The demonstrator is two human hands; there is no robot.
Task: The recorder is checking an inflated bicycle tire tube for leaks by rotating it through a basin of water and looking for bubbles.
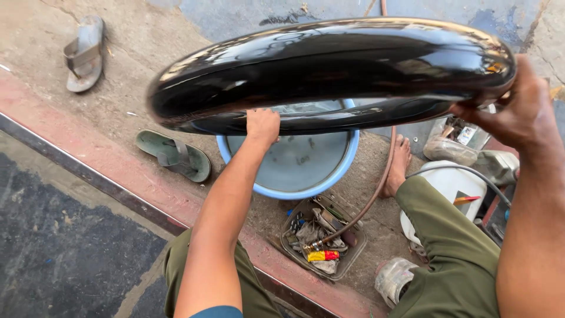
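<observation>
I have the wet black inner tube point(329, 70) held up over the blue basin point(297, 162) of water, my left hand point(262, 125) closed on its lower edge and my right hand point(518, 112) clamped round its right end. The rubber looks slick, so I judge either grip could slide and drop it into the basin, splashing the tray of tools point(322, 238) beside my bare foot point(400, 162). The tube hides much of the basin. I cannot see my fingers behind the tube, and the clutter by the white container point(453, 185) is hard to make out.
</observation>
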